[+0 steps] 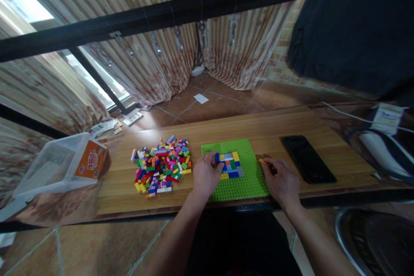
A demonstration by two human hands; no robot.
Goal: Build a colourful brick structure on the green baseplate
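Note:
A green studded baseplate (250, 181) lies on the wooden board in front of me. On it sits a patch of blue, yellow, grey, green and orange building bricks (232, 166). My left hand (207, 174) reaches over the plate's left side, its fingertips closed on a blue brick (217, 157) at the patch's upper left corner. Whether that brick is pressed down, I cannot tell. Just off the plate's right edge, my right hand (281, 179) pinches a small yellow brick (261, 161) between thumb and fingers.
A heap of loose colourful bricks (163, 164) covers the left part of the wooden board (113, 181). To the right lies a black phone (307, 159). Beyond the board's left end stands a clear plastic box (61, 164) with an orange label. A dark metal bar (181, 8) crosses above.

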